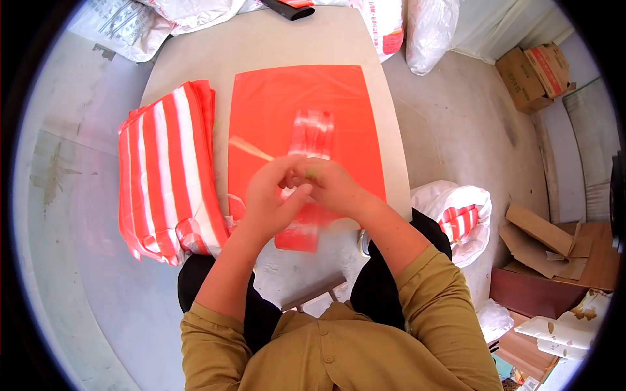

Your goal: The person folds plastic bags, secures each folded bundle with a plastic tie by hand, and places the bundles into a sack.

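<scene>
My left hand (279, 195) and my right hand (331, 186) meet over the front part of a flat red sheet (287, 98) on the table. Between them they grip a narrow red-and-white striped bundle (313, 130), blurred by motion, whose lower end (298, 238) hangs past the table's front edge. A thin yellowish strip (251, 148) sticks out to the left from my left hand. Something small and yellow-green (312, 173) shows at my right fingers. To the left lies a thick stack of red-and-white striped bags (169, 169).
White sacks (189, 13) line the table's far edge (261, 32), near a black item (287, 9). Right of the table stands an open white sack (479, 202) holding striped bags. Cardboard boxes (531, 78) and an opened carton (541, 241) are farther right.
</scene>
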`<state>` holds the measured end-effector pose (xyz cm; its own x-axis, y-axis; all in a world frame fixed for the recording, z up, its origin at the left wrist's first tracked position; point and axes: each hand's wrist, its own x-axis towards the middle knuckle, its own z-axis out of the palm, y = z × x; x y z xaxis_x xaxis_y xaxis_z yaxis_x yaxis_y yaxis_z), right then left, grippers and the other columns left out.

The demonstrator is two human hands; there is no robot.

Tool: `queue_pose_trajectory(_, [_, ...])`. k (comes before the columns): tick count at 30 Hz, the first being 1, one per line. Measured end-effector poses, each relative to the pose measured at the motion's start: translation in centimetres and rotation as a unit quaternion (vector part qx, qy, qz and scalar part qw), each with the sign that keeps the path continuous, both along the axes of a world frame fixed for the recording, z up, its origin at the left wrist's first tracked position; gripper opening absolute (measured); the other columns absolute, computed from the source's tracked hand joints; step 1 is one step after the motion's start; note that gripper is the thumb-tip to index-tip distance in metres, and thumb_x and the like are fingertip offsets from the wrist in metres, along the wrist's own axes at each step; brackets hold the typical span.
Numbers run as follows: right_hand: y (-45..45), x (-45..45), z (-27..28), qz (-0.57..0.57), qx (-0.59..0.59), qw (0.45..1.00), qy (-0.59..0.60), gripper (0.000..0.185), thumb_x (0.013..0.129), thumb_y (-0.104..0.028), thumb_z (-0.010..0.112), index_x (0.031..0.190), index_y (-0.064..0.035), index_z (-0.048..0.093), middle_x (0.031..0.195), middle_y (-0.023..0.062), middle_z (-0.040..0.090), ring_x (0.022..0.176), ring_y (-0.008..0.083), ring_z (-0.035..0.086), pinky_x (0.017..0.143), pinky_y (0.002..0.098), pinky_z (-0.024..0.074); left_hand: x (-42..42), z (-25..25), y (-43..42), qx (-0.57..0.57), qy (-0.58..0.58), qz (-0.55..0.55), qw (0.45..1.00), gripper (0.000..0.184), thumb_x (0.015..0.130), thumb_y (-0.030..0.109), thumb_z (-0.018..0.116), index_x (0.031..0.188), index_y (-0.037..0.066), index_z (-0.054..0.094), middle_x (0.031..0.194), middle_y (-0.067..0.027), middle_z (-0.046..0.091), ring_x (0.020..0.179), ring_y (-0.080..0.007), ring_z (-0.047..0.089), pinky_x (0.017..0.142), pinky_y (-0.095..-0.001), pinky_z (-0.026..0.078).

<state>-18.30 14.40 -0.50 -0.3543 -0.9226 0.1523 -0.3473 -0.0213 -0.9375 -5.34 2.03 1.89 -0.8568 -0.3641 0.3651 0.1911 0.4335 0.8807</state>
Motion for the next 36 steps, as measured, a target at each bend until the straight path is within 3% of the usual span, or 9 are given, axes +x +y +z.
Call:
queue_pose_trajectory(3, [0.1,0.2,0.6,-0.039,0.047,0.998,0.023,0.015,0.098,-0.012,0.061,0.106,-0.0029,0.069,0.096,0.0154,0.07,0.091,0.0328,0.066,0.08,0.0406,0.0524,0.0,0.2,0.1,0.057,-0.02,0.044,0.997,0.045,0.085,-0.002,0.069,0.129,0.002,0.06,0.106,-0.0065,0.068,0.084,-0.0126,0.06,0.072,-0.0272,0.048])
queue_pose_trajectory(6, [0.2,0.3,0.6,-0.051,0.043,0.997,-0.04,0.017,0.099,-0.012,0.059,0.109,-0.0022,0.069,0.099,0.0166,0.07,0.092,0.0328,0.067,0.08,0.0403,0.0523,-0.2,-0.6,-0.7,-0.002,-0.146,0.029,0.989,0.039,0.085,-0.002,0.07,0.123,0.001,0.064,0.106,-0.0073,0.068,0.085,-0.0119,0.06,0.073,-0.0274,0.049])
queue_pose_trajectory(9, [0.1,-0.2,0.6,-0.029,0.055,0.998,-0.031,0.019,0.1,-0.013,0.058,0.112,-0.0022,0.068,0.101,0.0175,0.071,0.092,0.0325,0.067,0.08,0.0402,0.0526,-0.2,-0.9,-0.8,-0.068,-0.156,0.042,0.985,0.022,0.087,0.006,0.072,0.107,-0.002,0.069,0.104,-0.0116,0.069,0.082,-0.0189,0.064,0.073,-0.0316,0.052])
queue_pose_trajectory(12, [0.3,-0.1,1.6,-0.009,0.071,0.997,-0.001,0.02,0.1,-0.014,0.059,0.115,-0.003,0.068,0.103,0.0176,0.071,0.094,0.0332,0.068,0.081,0.0414,0.0533,-0.3,-2.1,-0.8,0.008,-0.14,0.068,0.988,0.012,0.092,0.008,0.071,0.097,-0.003,0.069,0.094,-0.0093,0.069,0.076,-0.0166,0.063,0.07,-0.0301,0.051])
queue_pose_trajectory(18, [0.4,1.1,0.6,-0.083,0.019,0.996,0.024,0.028,0.094,-0.007,0.062,0.122,-0.0055,0.061,0.11,0.0163,0.07,0.099,0.0355,0.069,0.083,0.0445,0.0546,-0.7,-2.3,-1.3,0.198,-0.151,0.105,0.963,0.015,0.097,0.012,0.069,0.091,-0.002,0.068,0.073,-0.0013,0.062,0.068,-0.0074,0.055,0.061,-0.0257,0.045])
queue_pose_trajectory(21, [0.4,1.0,1.3,-0.11,0.014,0.986,0.123,0.034,0.089,-0.002,0.063,0.123,-0.0072,0.061,0.108,0.0146,0.069,0.098,0.0349,0.067,0.082,0.0444,0.055,-0.7,-2.2,-1.4,0.142,-0.176,0.111,0.968,0.018,0.097,0.012,0.068,0.088,-0.002,0.067,0.073,-0.0014,0.062,0.068,-0.007,0.053,0.061,-0.0262,0.044])
queue_pose_trajectory(24, [0.3,0.4,-0.3,-0.092,-0.014,0.95,0.298,0.037,0.085,0.0,0.065,0.121,-0.0068,0.063,0.101,0.0121,0.067,0.096,0.033,0.066,0.081,0.0431,0.0555,-0.7,-2.4,-1.1,0.093,-0.197,0.099,0.971,0.018,0.098,0.015,0.067,0.093,-0.002,0.069,0.073,-0.003,0.063,0.067,-0.0088,0.054,0.062,-0.0284,0.045])
queue_pose_trajectory(30, [0.4,0.1,-0.6,-0.102,-0.065,0.936,0.329,0.025,0.084,-0.003,0.067,0.109,-0.0056,0.069,0.095,0.0092,0.064,0.091,0.0299,0.064,0.077,0.0426,0.0551,-0.6,-1.4,-0.6,0.026,-0.24,0.059,0.969,0.019,0.097,0.016,0.067,0.107,0.001,0.073,0.077,-0.0097,0.068,0.067,-0.0167,0.061,0.064,-0.0325,0.048])
queue_pose_trajectory(36, [0.7,-0.2,-0.7,-0.11,0.012,0.947,0.302,0.009,0.085,-0.005,0.066,0.094,-0.0051,0.068,0.093,0.0093,0.063,0.09,0.0309,0.064,0.077,0.0416,0.0543,-0.5,-0.7,-0.6,-0.011,-0.245,0.047,0.968,0.013,0.093,0.013,0.07,0.099,0.001,0.071,0.075,-0.0125,0.066,0.067,-0.0197,0.063,0.064,-0.0346,0.049])
